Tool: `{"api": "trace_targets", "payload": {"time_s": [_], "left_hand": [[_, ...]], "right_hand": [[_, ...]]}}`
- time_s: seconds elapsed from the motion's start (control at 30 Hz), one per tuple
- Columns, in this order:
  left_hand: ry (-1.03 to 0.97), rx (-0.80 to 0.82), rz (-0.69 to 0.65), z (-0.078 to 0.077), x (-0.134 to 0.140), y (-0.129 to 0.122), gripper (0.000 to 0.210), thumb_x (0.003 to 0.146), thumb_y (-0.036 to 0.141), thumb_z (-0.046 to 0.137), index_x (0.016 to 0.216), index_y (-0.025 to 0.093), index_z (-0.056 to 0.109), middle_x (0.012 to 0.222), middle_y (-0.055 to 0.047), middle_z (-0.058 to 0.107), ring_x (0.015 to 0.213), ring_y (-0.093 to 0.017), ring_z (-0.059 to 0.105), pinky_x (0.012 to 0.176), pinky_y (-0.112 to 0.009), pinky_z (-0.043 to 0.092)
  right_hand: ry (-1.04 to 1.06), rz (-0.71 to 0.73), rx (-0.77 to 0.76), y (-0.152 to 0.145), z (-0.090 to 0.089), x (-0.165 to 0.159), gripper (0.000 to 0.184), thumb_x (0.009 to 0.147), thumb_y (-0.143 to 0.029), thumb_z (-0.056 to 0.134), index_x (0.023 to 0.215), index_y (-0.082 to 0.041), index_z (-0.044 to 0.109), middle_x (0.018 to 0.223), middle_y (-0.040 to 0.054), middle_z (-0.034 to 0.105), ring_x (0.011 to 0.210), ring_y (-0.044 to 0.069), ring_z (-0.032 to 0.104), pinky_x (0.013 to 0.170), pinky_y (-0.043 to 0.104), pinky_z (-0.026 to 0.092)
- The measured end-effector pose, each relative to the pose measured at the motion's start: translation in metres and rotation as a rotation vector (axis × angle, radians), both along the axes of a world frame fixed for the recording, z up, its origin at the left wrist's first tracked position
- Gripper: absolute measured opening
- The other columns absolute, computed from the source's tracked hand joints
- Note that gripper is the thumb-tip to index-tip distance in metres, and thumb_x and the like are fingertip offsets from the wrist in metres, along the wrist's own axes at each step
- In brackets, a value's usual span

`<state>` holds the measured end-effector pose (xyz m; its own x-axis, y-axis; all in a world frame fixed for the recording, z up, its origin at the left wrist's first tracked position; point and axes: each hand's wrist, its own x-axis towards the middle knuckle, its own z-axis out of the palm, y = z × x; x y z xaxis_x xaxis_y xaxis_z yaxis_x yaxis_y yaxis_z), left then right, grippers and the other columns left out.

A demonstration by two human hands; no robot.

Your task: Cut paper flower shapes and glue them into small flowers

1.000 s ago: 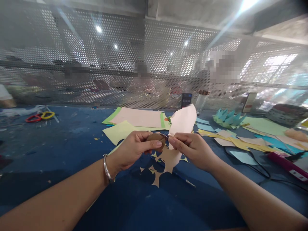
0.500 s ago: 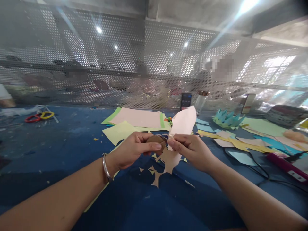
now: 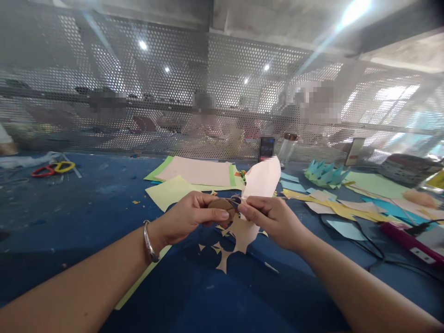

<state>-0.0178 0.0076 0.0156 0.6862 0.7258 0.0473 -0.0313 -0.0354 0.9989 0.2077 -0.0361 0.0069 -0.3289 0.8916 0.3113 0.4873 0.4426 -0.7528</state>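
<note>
in front of the body, over the blue table [image 3: 166, 296], two bare forearms come in, a silver bracelet [image 3: 150, 243] on the left wrist and a pale yellow strip [image 3: 133, 291] lying beneath it. the left hand [image 3: 190, 216] is closed in a pinch on a brown rounded piece [image 3: 218, 205], thumb flat on its face. the right hand [image 3: 275, 219] is closed too, thumb and forefinger pinching a slim dark piece [image 3: 236, 200] at the brown edge; what that piece is, i cannot tell. both sit raised above the table, just in front of the pink curved sheet [image 3: 263, 178].

for this fine work, a firm but light left thumb should hold the brown piece without creasing it, and the right fingertips do best with small, even moves close to the edge. resting the wrists on the table would likely steady both pinches.

below and just beyond the fingers lie a cream offcut [image 3: 247, 233] with curved bites and a blue pen [image 3: 269, 267], near enough to snag a sleeve or a falling piece. farther back are a pink sheet [image 3: 197, 171] on green paper, a blue pointed paper ring [image 3: 326, 175] and, last, the perforated screen [image 3: 138, 125].
</note>
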Motion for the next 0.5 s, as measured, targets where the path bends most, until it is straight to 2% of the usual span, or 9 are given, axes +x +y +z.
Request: {"api": "trace_targets", "payload": {"time_s": [0.2,0.27,0.37,0.43,0.5], "left_hand": [[-0.008,-0.047,-0.025,-0.0022,-0.0007,0.001,0.009,0.08,0.023,0.078,0.085,0.016,0.08,0.08,-0.004,0.073,0.072,-0.012,0.061,0.073,-0.025,0.048],[-0.005,-0.035,-0.031,-0.0036,-0.0008,0.0016,0.01,0.08,0.024,0.078,0.086,0.016,0.08,0.082,-0.004,0.074,0.074,-0.012,0.062,0.076,-0.026,0.048],[0.004,-0.005,-0.029,-0.0044,-0.0002,0.0017,0.009,0.081,0.025,0.078,0.085,0.017,0.08,0.082,-0.004,0.073,0.074,-0.012,0.061,0.076,-0.026,0.048],[0.023,0.016,-0.024,-0.0038,0.0006,0.0006,0.009,0.081,0.026,0.077,0.085,0.017,0.08,0.08,-0.003,0.072,0.074,-0.012,0.06,0.076,-0.026,0.046],[0.04,0.048,-0.028,-0.0026,0.0013,-0.0013,0.009,0.082,0.025,0.076,0.084,0.017,0.08,0.079,-0.002,0.07,0.073,-0.012,0.059,0.076,-0.026,0.045]], "right_hand": [[0.02,0.0,0.011,-0.0008,0.0015,-0.0021,0.048,0.099,-0.055,0.049,0.067,-0.019,0.049,0.063,-0.0046,0.035,0.058,0.011,0.034,0.052,0.026,0.025],[0.032,-0.03,0.014,-0.0002,0.0014,-0.0028,0.048,0.098,-0.056,0.05,0.067,-0.02,0.05,0.062,-0.0045,0.037,0.057,0.01,0.034,0.051,0.026,0.025],[0.109,-0.095,-0.024,0.0015,-0.0002,-0.004,0.05,0.096,-0.062,0.05,0.068,-0.021,0.049,0.057,-0.0064,0.033,0.052,0.01,0.029,0.048,0.027,0.021],[0.177,-0.096,-0.063,0.0024,-0.0019,-0.0052,0.049,0.094,-0.064,0.053,0.071,-0.021,0.051,0.055,-0.0076,0.031,0.049,0.009,0.027,0.047,0.027,0.02],[0.209,-0.075,-0.083,0.0027,-0.0032,-0.0068,0.047,0.092,-0.063,0.057,0.075,-0.02,0.056,0.056,-0.0073,0.035,0.05,0.009,0.028,0.047,0.026,0.02]]}}
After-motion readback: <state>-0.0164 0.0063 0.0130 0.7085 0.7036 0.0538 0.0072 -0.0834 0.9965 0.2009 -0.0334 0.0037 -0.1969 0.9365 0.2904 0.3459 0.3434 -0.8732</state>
